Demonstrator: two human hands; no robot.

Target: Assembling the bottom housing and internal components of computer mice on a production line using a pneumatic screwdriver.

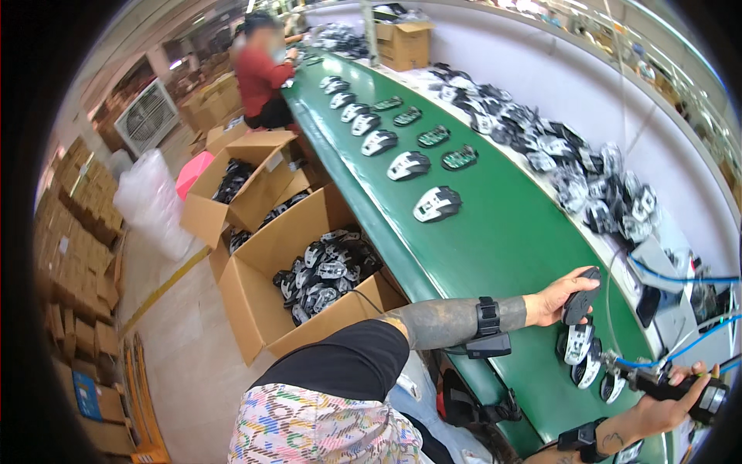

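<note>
My left hand [553,300] is closed around a black computer mouse bottom [581,297], held above the green conveyor belt. Just beneath it lie several white-and-black mouse shells [576,344], close together on the belt. At the lower right, my right hand [671,402] grips a black power screwdriver [707,398] with a blue hose. Its metal tip points left, toward the shells, and appears apart from them. Part of the right hand's grip is hidden behind the tool.
Mouse shells [437,204] and green circuit boards [460,158] line the belt [495,240]. Bagged mouse parts [564,151] pile along the far ledge. An open carton [255,309] of mouse parts stands left of the belt. Another person [261,73] in red sits at the far end.
</note>
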